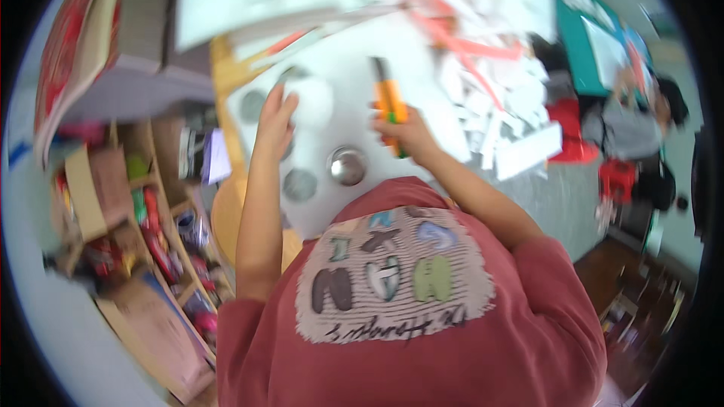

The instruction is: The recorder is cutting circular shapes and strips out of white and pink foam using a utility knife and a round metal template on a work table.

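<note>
My right hand [409, 132] is wrapped around a long orange-and-black tool [389, 98], blurred, with its dark end pointing away from me. Its exact kind is hard to make out. Over the left part of a white board or sheet [354, 75], my left hand [277, 122] has thumb and forefinger apart and nothing visible in it. Grey round patches, one of them [300, 185] below that hand, mark the sheet. A pale round shape [313, 103] lies just right of my left fingers. Between my hands, nearer my body, is a shiny round metal container [347, 166].
White and coral-red paper scraps [483, 68] pile up at the right. A large white stack [256, 0] stands at the far side. Shelves with boxes [154, 234] are at lower left. A person in grey [630, 128] sits at right, by red stools [617, 181].
</note>
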Tool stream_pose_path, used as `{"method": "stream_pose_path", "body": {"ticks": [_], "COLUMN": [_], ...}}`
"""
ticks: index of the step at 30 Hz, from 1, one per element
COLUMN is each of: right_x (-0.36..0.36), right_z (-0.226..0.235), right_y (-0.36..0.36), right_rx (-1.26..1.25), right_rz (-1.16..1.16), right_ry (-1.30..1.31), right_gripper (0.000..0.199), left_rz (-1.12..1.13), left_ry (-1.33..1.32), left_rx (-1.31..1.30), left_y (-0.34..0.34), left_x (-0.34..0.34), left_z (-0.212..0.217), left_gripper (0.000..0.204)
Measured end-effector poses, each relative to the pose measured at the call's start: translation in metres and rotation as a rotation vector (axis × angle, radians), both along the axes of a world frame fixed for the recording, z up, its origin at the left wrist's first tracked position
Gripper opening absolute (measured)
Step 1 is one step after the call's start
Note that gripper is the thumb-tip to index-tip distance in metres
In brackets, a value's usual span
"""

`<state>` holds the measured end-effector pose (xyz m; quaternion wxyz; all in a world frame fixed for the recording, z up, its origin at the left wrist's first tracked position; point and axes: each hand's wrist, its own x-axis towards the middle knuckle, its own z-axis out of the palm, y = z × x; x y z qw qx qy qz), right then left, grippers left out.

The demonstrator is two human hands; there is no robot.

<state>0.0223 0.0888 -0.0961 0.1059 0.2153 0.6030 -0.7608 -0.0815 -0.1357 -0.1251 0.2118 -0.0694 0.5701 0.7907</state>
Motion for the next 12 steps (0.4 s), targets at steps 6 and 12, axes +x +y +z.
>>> {"method": "stream_pose_path", "body": {"ticks": [6,12], "right_x": [0.014,0.060], "right_z": [0.024,0.025], "right_y": [-0.006,0.053], "right_rx": [-0.041,-0.031], "right_rz": [0.016,-0.556], "right_ry": [-0.029,0.094], "right_gripper": [0.031,0.034], "left_rz": [-0.234,-0.335], "left_ry": [0.014,0.014], "left_rx": [0.124,-0.053], "left_y": [0.043,0.015], "left_x": [0.058,0.049], "left_z": [0.022,0.028], "left_gripper": [0.027,0.029]}}
